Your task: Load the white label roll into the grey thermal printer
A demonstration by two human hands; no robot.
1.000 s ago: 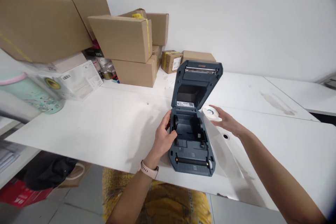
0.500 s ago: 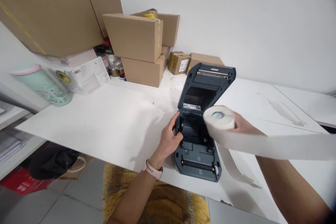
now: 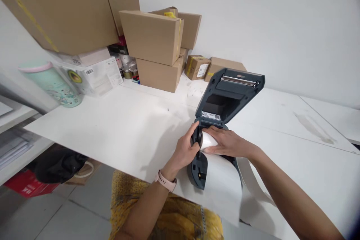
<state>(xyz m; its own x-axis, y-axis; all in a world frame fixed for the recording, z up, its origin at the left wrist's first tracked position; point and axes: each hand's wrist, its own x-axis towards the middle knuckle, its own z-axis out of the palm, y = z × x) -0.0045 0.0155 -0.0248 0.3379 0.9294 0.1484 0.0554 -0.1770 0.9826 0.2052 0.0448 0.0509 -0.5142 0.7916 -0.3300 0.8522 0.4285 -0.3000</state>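
Note:
A dark grey label printer (image 3: 231,95) stands on the white table with its lid tilted up. My left hand (image 3: 183,150) grips the printer's left side wall, its thumb over the inner edge by the black roll holder. Inside the printer's bay sits a white label roll (image 3: 208,141), and my right hand (image 3: 230,143) is closed over it from the right. From the roll a wide paper strip (image 3: 223,183) runs forward over the printer's front and hangs past the table edge. That strip covers most of the front roller.
Another paper strip (image 3: 253,180) lies on the table right of the printer. Cardboard boxes (image 3: 152,37) are stacked along the wall, with a small taped box (image 3: 197,67) behind the printer. A mint tumbler (image 3: 53,82) stands at the left beside a white box (image 3: 94,77).
My right hand has brought the label roll from above the printer's right side down into the bay. Its paper strip now runs forward instead of off to the right. My left hand stays on the printer.

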